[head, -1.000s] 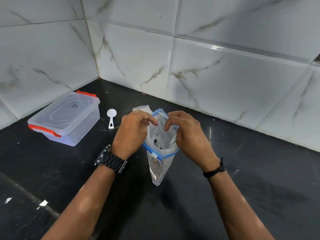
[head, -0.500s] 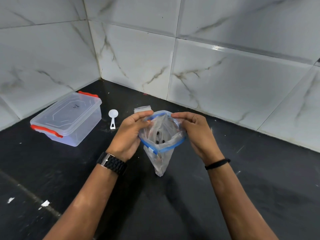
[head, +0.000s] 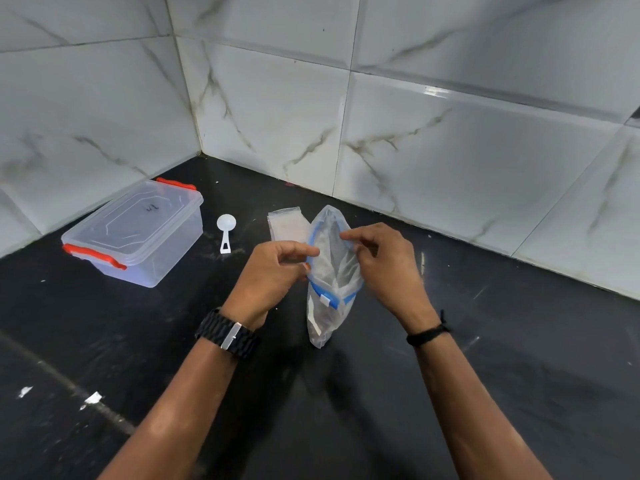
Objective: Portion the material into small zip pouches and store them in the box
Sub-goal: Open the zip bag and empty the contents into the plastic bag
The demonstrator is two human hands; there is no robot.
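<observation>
Two hands: left hand (head: 273, 271) and right hand (head: 388, 268) pinched the zip bag (head: 329, 282) rim on opposite sides, mouth spread between them.
Box (head: 138, 233): lidded, left of the bag.

Bare black counter (head: 519, 393) right of the zip bag (head: 332, 271), lidded box (head: 138, 233), scoop (head: 225, 232), pouch stack (head: 287, 225) crowding its left

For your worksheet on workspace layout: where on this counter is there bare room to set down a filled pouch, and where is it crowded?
Free: the black counter right of the right hand, and the near-left stretch in front of the box. Crowded: the strip between the box, spoon, stacked pouches and held bag.
</observation>
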